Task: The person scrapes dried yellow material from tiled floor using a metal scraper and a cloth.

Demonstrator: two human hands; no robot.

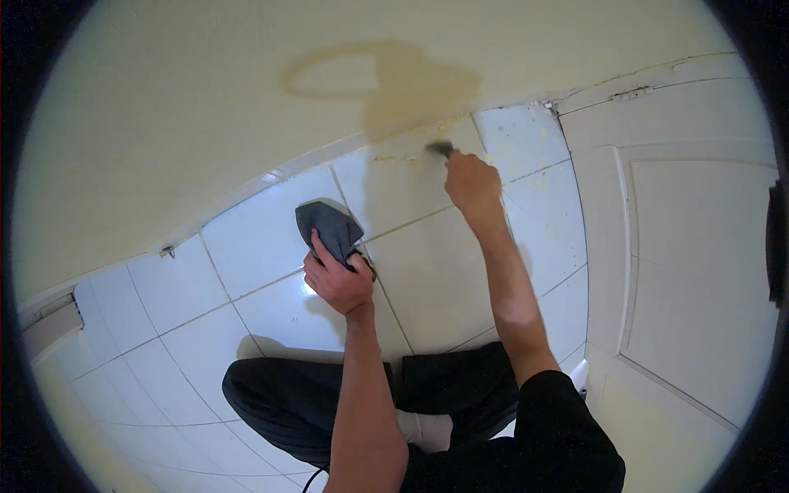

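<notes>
My left hand (339,286) is closed on a dark grey cloth (327,230), holding it bunched just above the white floor tiles or against them; I cannot tell which. Farther off and to the right, my right hand (474,182) grips a small scraper (441,149) with a dark, flat head. Its handle is hidden in my fist. The head is over a tile near the foot of the wall, next to yellowish crumbs (385,158). More flecks dot the corner tile (522,135) on the right.
A cream wall (205,107) runs along the far side, with a shadow on it. On the right stands a white panelled door (699,246). My crossed legs in black trousers (288,403) and a sock-clad foot (427,430) are close in front. A small metal piece (168,251) lies by the wall.
</notes>
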